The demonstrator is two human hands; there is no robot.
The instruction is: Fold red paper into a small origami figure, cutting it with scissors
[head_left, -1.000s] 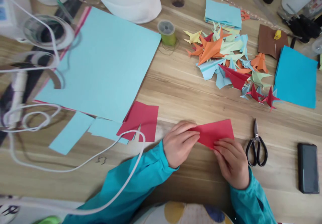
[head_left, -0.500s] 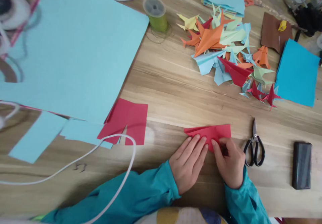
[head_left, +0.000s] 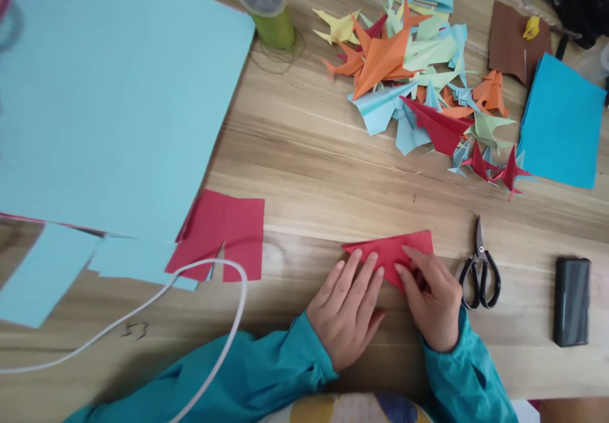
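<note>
A folded red sheet of paper (head_left: pixel 387 252) lies on the wooden table, its narrow corner pointing left and a fold running along its upper edge. Flat and spread, my left hand (head_left: pixel 345 315) rests its fingertips on the paper's lower left part. My right hand (head_left: pixel 435 302) grips the lower right part, thumb and index finger on top a little apart, the other fingers curled and partly hidden. Just right of that hand lies a pair of black-handled scissors (head_left: pixel 480 271), tips pointing away from me.
Folded paper shapes (head_left: pixel 387 58) in several colours are heaped at the back right, beside blue sheets (head_left: pixel 561 125). A large light-blue sheet (head_left: pixel 118 106), a green thread spool (head_left: pixel 273 23) and red paper pieces (head_left: pixel 247 233) lie left. A white cable (head_left: pixel 240 302) loops over my left sleeve. A black case (head_left: pixel 571 302) lies far right.
My right index finger has straightened and moved forward over the paper, away from the thumb. My left hand has slid slightly left and back on the sheet. The view has shifted a little.
</note>
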